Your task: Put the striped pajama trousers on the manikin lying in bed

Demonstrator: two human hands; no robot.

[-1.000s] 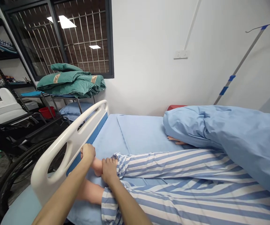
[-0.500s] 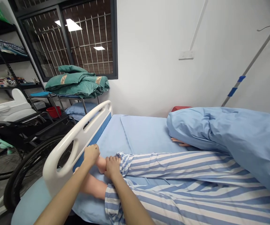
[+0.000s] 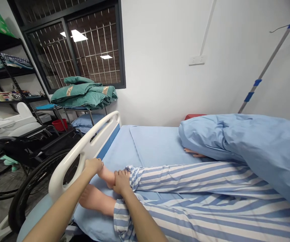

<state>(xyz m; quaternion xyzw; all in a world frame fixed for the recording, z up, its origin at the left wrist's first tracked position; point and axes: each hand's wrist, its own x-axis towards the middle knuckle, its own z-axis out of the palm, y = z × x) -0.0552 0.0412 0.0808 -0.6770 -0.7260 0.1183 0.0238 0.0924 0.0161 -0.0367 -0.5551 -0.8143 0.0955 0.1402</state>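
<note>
A figure in blue-and-white striped pyjama trousers [image 3: 185,178] lies on a hospital bed [image 3: 150,144]. My left hand [image 3: 92,166] is closed around the toes of the far foot [image 3: 107,174]. At that foot's ankle, by the trouser cuff, my right hand [image 3: 121,181] grips it. The near foot [image 3: 94,200] lies bare on the sheet below my arms. A light blue duvet [image 3: 248,148] covers the upper body, with one hand [image 3: 194,153] showing under its edge.
A white footboard [image 3: 84,151] stands just left of my hands. Beyond it are a black wheelchair [image 3: 31,164], a white seat, a trolley with folded green bedding [image 3: 84,92], dark shelves and an IV pole [image 3: 263,70] at the right wall.
Both hands stay on the foot. My left hand has slid from a raised fist over the toes to a lower hold near the footboard. The view has shifted slightly.
</note>
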